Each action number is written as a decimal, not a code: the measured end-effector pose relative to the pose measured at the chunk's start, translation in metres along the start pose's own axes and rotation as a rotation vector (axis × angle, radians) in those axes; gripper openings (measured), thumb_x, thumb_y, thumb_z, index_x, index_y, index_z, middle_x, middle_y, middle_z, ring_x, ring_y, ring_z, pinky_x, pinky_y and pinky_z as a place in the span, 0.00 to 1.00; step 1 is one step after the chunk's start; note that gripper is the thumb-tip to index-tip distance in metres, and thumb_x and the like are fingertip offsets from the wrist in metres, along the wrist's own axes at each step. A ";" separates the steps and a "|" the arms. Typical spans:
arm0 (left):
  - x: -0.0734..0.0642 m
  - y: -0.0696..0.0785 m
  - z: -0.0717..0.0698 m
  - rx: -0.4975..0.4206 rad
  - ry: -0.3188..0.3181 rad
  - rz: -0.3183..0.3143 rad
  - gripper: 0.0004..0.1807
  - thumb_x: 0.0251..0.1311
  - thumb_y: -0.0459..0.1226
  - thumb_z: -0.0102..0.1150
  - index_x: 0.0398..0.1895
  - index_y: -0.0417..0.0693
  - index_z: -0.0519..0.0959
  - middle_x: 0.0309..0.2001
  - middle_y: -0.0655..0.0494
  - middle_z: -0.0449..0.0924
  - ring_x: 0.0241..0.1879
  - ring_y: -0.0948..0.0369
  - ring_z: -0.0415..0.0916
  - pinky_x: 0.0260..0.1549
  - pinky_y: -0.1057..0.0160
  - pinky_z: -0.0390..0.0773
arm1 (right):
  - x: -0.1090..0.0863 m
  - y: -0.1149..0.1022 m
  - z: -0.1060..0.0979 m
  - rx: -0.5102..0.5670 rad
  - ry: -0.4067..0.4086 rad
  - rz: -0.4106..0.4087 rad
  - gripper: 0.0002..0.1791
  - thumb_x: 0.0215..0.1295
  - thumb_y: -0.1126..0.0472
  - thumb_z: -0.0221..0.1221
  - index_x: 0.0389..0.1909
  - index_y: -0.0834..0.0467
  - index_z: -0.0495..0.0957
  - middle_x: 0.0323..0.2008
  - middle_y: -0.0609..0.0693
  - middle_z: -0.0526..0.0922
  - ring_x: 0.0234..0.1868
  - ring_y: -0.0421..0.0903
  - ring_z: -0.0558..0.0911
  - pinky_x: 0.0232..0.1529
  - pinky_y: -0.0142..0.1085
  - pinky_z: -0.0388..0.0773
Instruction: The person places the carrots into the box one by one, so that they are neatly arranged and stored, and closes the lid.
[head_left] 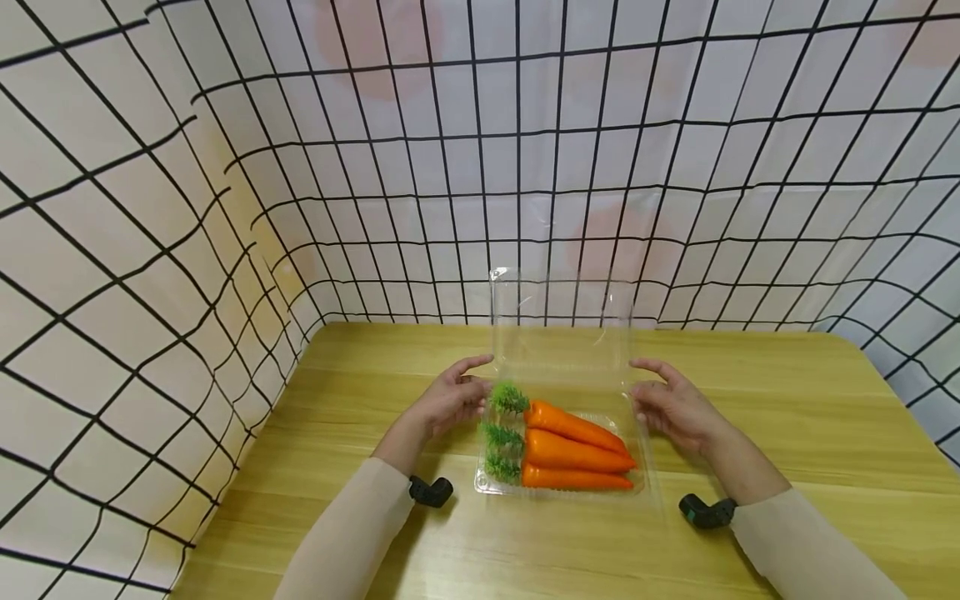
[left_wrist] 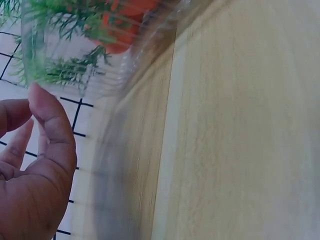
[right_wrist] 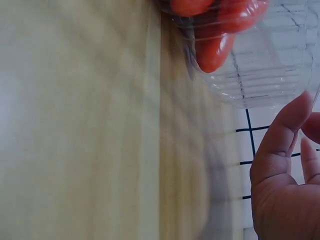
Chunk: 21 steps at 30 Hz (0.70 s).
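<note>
A clear plastic clamshell box (head_left: 495,490) holds three orange carrots (head_left: 577,452) with green leafy tops (head_left: 501,437) toward the left. Its hinged lid (head_left: 562,329) stands raised at the back. My left hand (head_left: 448,402) is at the box's left side, thumb and fingers pinching the rim, forefinger stretched toward the lid. On the opposite side my right hand (head_left: 675,407) pinches the rim in the same way. Both wrist views show a thumb tip right at the clear plastic edge. The other fingers are partly hidden behind each thumb.
The wooden table (head_left: 555,550) extends around the box. A white cloth with a black grid (head_left: 450,167) hangs behind the table and along its sides. Black wrist cameras (head_left: 431,492) sit on both wrists.
</note>
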<state>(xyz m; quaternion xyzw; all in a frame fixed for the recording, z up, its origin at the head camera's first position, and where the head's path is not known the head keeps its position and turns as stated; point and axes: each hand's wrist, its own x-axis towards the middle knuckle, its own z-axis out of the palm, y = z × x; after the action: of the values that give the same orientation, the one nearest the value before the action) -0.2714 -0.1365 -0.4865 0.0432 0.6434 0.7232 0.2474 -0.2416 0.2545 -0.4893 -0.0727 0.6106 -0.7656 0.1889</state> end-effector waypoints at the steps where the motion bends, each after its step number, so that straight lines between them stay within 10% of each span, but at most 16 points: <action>1: 0.001 0.000 0.000 0.000 0.007 0.008 0.32 0.73 0.30 0.54 0.77 0.55 0.63 0.45 0.52 0.75 0.32 0.64 0.74 0.32 0.70 0.80 | 0.001 -0.001 0.000 -0.011 0.020 0.000 0.22 0.77 0.67 0.53 0.66 0.47 0.65 0.34 0.43 0.83 0.30 0.36 0.82 0.31 0.27 0.83; 21: 0.022 0.005 0.008 -0.003 0.181 0.058 0.25 0.74 0.32 0.54 0.72 0.55 0.71 0.47 0.53 0.74 0.33 0.62 0.73 0.29 0.70 0.77 | 0.027 -0.010 0.001 -0.105 0.215 0.007 0.16 0.74 0.65 0.58 0.55 0.43 0.72 0.38 0.43 0.80 0.30 0.36 0.82 0.33 0.27 0.83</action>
<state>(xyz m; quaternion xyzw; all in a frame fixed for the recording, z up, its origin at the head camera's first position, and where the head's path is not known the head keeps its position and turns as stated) -0.2893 -0.1204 -0.4858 -0.0039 0.6605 0.7319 0.1673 -0.2682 0.2456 -0.4830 0.0019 0.6668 -0.7354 0.1209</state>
